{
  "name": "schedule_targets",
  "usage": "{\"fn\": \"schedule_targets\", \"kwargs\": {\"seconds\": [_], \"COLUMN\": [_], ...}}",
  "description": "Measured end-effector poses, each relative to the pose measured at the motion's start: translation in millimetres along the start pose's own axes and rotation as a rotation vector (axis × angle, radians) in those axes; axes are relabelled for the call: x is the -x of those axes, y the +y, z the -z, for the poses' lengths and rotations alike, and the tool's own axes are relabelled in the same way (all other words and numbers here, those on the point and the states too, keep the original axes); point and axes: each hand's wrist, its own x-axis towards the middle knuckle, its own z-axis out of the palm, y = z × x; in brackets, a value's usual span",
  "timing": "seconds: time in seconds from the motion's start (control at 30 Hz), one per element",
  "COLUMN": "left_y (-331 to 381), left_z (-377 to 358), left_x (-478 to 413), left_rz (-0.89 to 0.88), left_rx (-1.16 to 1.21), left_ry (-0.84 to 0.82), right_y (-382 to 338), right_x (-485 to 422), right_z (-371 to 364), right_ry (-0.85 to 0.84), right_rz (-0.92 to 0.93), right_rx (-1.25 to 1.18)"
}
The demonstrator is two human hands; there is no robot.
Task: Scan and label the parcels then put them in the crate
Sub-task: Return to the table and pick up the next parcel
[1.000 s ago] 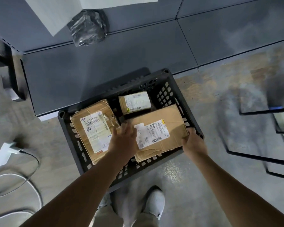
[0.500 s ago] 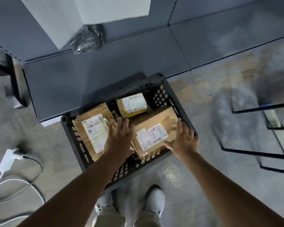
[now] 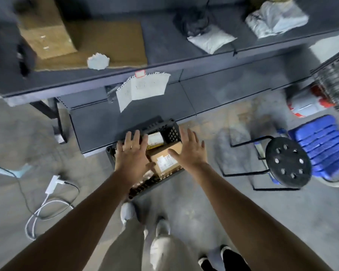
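- The left hand [image 3: 131, 151] was spread flat with straight fingers and held nothing. It hung over the left half of the black crate [image 3: 171, 132] and hid that side of it.
- The right hand [image 3: 190, 151] was likewise wide open and empty, its palm facing down over the crate's right rim.
- The crate stood on the concrete floor against the foot of the grey shelf [image 3: 184, 61], just ahead of the person's shoes.
- Between the two hands, a large cardboard parcel [image 3: 164, 160] lay in the crate, white label up, with the right thumb above its far corner.
- A small parcel [image 3: 155, 138] lay behind it near the far wall, just beside the left fingertips.
- Whether either hand touched a parcel could not be told.
- A black stool [image 3: 288, 163] stood well to the right, and a white charger cable [image 3: 47, 198] lay to the left.
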Motion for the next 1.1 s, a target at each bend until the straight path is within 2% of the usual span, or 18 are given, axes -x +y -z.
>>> {"fn": "schedule_targets", "kwargs": {"seconds": [0.27, 0.53, 0.8, 1.1], "left_y": [-18.5, -78.3, -173.7, -344.2], "left_z": [109.3, 146.0, 150.3, 145.9], "left_x": [106.5, 203.0, 311.0, 441.3], "left_rz": [0.210, 0.433, 0.616, 0.690], "left_rx": [-0.063, -0.039, 0.109, 0.234], "left_ry": [0.128, 0.333, 0.398, 0.523], "right_y": [-66.0, -151.5, -279.2, -490.8], "right_x": [63.9, 118.7, 176.6, 255.6], "right_z": [90.0, 132.7, 123.3, 80.6], "right_ry": [0.117, 0.178, 0.192, 0.220], "right_rz": [0.194, 0.453, 0.660, 0.755], "right_rx": [-0.008, 0.018, 0.061, 0.015]}}
